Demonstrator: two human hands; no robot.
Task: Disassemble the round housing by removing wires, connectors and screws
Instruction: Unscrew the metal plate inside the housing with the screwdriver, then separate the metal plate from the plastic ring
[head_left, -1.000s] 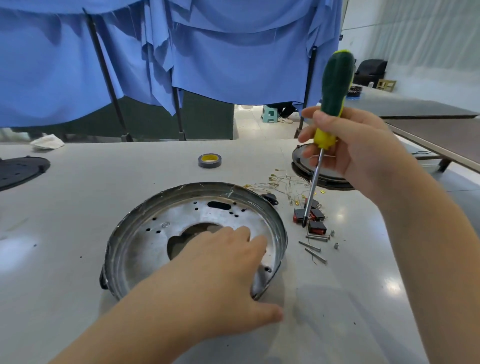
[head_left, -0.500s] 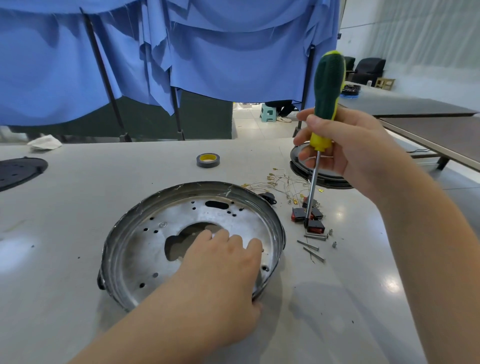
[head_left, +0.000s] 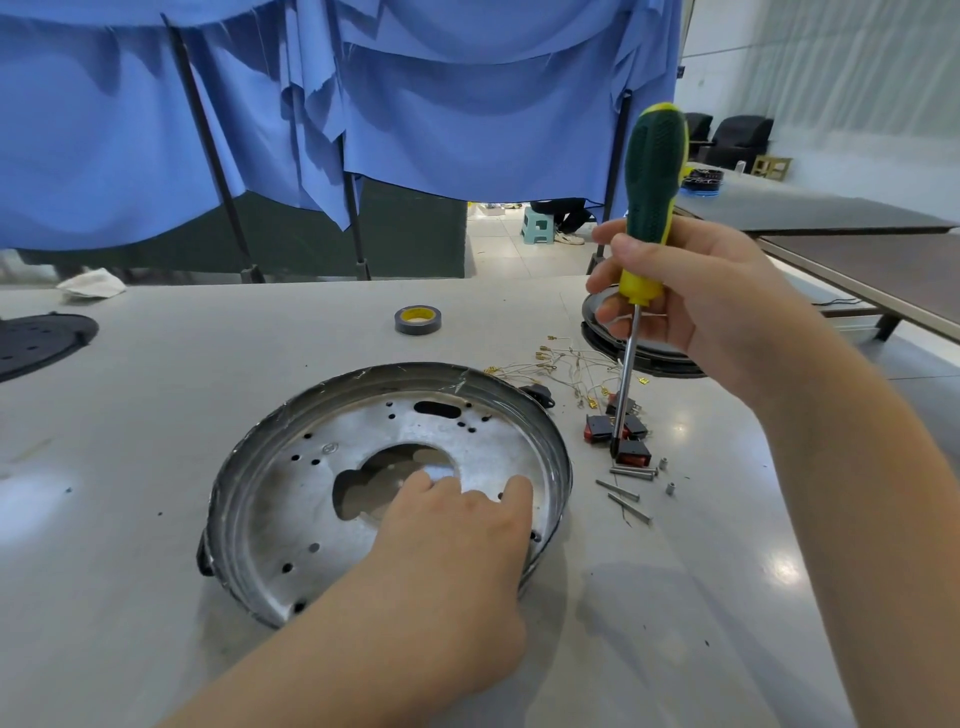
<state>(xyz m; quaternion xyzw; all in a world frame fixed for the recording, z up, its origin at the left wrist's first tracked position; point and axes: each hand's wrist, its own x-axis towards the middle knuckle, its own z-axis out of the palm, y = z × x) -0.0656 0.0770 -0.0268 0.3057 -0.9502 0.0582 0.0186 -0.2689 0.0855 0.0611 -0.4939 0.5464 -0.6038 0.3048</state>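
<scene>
One round housing holds only my flat left hand; my right hand grips one screwdriver above three switches.

Left hand lower centre of frame, forearm coming in from bottom left, bare. Palm down, fingers bent forward, fingertips resting on inner metal face of round housing, not gripping anything far as I can see. Right hand upper right, forearm running down to lower right corner. Fingers and thumb wrapped round screwdriver where green handle meets yellow collar, holding it near upright, tip down, raised clear of table.
</scene>
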